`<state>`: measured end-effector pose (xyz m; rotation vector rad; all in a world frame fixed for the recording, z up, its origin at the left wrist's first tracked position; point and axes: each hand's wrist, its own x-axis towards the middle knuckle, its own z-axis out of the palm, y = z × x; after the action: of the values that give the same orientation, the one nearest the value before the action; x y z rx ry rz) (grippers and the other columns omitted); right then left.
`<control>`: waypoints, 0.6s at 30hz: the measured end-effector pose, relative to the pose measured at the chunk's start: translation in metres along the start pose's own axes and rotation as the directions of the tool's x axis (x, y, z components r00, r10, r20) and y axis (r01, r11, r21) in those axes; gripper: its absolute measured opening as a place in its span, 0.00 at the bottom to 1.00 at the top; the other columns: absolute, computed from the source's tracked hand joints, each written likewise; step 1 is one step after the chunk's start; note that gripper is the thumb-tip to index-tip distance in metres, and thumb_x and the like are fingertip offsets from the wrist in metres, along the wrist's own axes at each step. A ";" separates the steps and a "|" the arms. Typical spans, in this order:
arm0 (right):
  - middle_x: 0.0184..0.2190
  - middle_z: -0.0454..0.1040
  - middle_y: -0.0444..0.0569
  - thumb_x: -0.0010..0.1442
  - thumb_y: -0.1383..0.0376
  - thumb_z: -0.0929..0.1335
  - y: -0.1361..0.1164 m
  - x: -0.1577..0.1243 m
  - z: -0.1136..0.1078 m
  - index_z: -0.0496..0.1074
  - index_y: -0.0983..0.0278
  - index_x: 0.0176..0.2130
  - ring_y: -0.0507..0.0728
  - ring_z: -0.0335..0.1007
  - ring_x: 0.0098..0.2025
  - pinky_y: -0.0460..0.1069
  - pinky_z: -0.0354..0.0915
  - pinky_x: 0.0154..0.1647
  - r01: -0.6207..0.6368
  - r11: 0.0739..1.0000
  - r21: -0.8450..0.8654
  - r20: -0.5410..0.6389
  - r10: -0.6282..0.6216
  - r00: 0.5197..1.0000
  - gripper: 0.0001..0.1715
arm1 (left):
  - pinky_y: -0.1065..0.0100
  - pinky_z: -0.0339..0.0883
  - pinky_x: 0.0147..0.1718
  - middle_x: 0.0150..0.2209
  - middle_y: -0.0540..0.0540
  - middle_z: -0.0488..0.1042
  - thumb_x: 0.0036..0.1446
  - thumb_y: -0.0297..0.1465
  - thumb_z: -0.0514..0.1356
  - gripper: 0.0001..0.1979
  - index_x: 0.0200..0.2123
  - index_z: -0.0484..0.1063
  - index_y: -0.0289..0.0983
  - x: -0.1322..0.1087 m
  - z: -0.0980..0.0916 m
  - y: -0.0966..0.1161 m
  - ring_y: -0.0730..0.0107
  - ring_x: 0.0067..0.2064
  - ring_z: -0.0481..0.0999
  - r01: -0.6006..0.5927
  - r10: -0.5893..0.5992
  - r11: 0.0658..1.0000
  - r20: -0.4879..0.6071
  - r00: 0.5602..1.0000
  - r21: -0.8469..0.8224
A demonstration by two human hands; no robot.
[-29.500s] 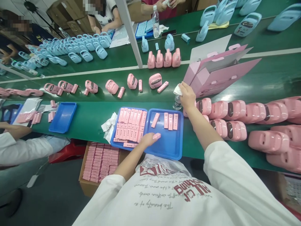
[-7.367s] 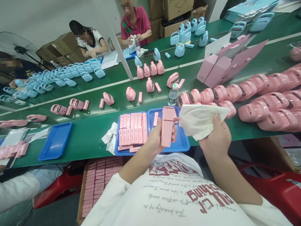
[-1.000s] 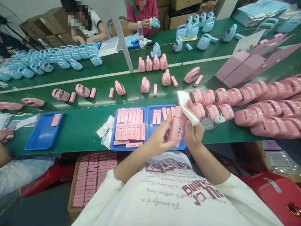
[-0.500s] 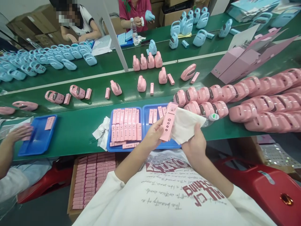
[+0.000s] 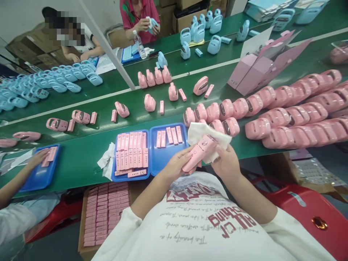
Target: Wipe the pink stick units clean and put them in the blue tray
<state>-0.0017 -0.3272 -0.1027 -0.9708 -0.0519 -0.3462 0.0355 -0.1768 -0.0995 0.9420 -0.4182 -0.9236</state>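
Observation:
My left hand (image 5: 175,165) is closed on a pink rectangular piece (image 5: 199,152) with small dark marks, tilted up to the right. A white cloth (image 5: 197,132) is pinched in my right hand (image 5: 227,159) and lies behind and against the piece's upper end. Just left of my hands, a blue tray (image 5: 154,159) has several pink pieces standing near its back. Beside it, another blue tray (image 5: 149,174) is packed with rows of similar pink pieces (image 5: 133,158). A crumpled white cloth (image 5: 107,159) lies at that tray's left edge.
Rows of pink rounded units (image 5: 272,127) fill the right of the green table (image 5: 81,156). A pink folded carton (image 5: 252,72) stands behind them. At the left, a co-worker's hand (image 5: 40,156) reaches over a blue tray (image 5: 51,174). Below sits a box of pink pieces (image 5: 103,214).
The pink piece has tilted over to the right, and the cloth now lies behind its upper end. The view has shifted. The co-worker's hand at left has moved toward the pieces in its tray.

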 end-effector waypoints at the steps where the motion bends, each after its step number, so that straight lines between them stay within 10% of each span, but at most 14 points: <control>1: 0.34 0.73 0.46 0.57 0.59 0.69 -0.008 0.003 -0.009 0.74 0.60 0.45 0.48 0.69 0.32 0.41 0.67 0.30 0.032 0.993 -0.116 0.043 -0.027 0.999 0.16 | 0.79 0.54 0.18 0.31 0.44 0.67 0.60 0.41 0.53 0.31 0.62 0.55 0.32 0.005 0.006 -0.003 0.83 0.21 0.63 0.007 -0.006 1.000 -0.016 1.000 0.022; 5: 0.49 0.71 0.50 0.60 0.69 0.65 -0.029 0.012 -0.039 0.70 0.63 0.54 0.51 0.71 0.45 0.44 0.69 0.44 0.323 0.753 -0.573 0.209 -0.247 0.946 0.22 | 0.79 0.51 0.17 0.30 0.46 0.66 0.60 0.43 0.53 0.33 0.64 0.54 0.32 0.021 0.028 -0.008 0.84 0.20 0.61 0.074 -0.055 0.985 -0.121 0.991 0.157; 10: 0.50 0.70 0.50 0.60 0.76 0.62 -0.035 0.012 -0.084 0.71 0.69 0.51 0.54 0.67 0.54 0.46 0.65 0.55 0.535 0.546 -0.644 0.446 -0.300 0.843 0.20 | 0.76 0.62 0.22 0.35 0.46 0.68 0.56 0.48 0.55 0.38 0.66 0.52 0.40 0.022 0.031 -0.014 0.82 0.23 0.65 0.371 -0.200 0.816 -0.386 0.900 0.443; 14: 0.38 0.75 0.51 0.63 0.62 0.64 -0.040 0.010 -0.127 0.75 0.68 0.46 0.50 0.73 0.34 0.41 0.68 0.30 0.105 0.797 -0.595 -0.069 -0.181 0.981 0.17 | 0.73 0.67 0.38 0.45 0.49 0.71 0.57 0.40 0.55 0.26 0.60 0.62 0.51 0.029 0.024 -0.040 0.76 0.36 0.72 0.627 -0.235 0.340 -0.583 0.778 0.701; 16: 0.34 0.74 0.55 0.57 0.53 0.69 -0.047 0.015 -0.143 0.76 0.72 0.40 0.52 0.71 0.30 0.44 0.68 0.27 -0.040 0.917 -0.397 -0.372 -0.120 0.921 0.23 | 0.68 0.66 0.45 0.44 0.46 0.72 0.60 0.35 0.49 0.20 0.54 0.69 0.48 0.047 0.023 -0.060 0.68 0.43 0.72 0.639 -0.238 -0.040 -0.628 0.741 0.768; 18: 0.33 0.73 0.59 0.48 0.50 0.73 -0.057 0.022 -0.154 0.74 0.76 0.35 0.55 0.71 0.29 0.48 0.69 0.28 -0.050 0.973 -0.225 -0.521 -0.077 0.850 0.30 | 0.60 0.66 0.43 0.44 0.38 0.70 0.61 0.31 0.46 0.19 0.48 0.73 0.39 0.074 0.024 -0.080 0.59 0.44 0.72 0.661 -0.235 -0.218 -0.696 0.679 0.718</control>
<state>-0.0161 -0.4881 -0.1406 -1.0762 0.4966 -0.6348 0.0218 -0.2713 -0.1585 2.8476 -0.3968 -1.0502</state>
